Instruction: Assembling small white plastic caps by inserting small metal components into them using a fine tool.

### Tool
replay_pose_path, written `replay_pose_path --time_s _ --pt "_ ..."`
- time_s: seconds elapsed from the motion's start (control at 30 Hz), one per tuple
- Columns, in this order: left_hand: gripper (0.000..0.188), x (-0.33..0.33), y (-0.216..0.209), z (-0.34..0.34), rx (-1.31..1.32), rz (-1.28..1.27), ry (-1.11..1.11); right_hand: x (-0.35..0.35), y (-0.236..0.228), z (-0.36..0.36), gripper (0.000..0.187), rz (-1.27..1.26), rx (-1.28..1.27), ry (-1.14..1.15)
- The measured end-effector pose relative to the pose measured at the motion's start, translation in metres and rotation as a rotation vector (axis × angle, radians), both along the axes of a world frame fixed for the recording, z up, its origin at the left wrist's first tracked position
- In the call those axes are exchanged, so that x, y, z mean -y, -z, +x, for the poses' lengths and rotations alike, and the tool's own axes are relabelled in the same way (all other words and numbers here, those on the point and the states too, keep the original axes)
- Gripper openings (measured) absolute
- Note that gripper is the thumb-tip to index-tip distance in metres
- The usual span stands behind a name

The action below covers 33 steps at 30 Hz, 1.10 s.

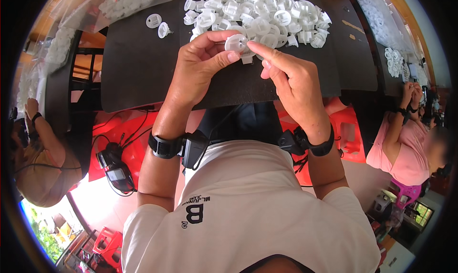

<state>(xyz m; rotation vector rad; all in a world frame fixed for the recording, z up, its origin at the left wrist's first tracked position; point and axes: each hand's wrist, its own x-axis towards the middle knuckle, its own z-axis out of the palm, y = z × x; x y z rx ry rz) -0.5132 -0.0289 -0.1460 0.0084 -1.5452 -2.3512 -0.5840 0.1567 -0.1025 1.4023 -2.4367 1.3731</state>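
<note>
head view: we pinch a small round white plastic cap (237,43) with our left hand (200,65), fingers closed around its rim to steady it; our right hand (291,79) touches it with its forefinger, holding nothing, above the dark table (138,68).

Clear plastic bags (133,1) of white parts, table's far edge

Left hand (202,65) pinching with thumb and fingers; right hand (291,79) forefinger extended, touching.
</note>
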Motion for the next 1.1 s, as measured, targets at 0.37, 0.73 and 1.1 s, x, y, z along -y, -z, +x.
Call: replay_pose_path --time_s 0.37,0.73,1.1 --pt "0.034 0.000 0.000 0.000 0.005 -0.028 -0.016 0.003 -0.008 0.005 0.042 0.022 0.108 0.020" --pt "0.034 -0.002 0.002 0.001 -0.035 -0.039 -0.045 0.001 -0.012 0.005 0.045 0.066 0.167 0.012" --pt "0.033 -0.006 0.002 0.001 -0.005 -0.153 -0.062 -0.004 -0.021 -0.003 0.042 0.199 -0.074 -0.035"
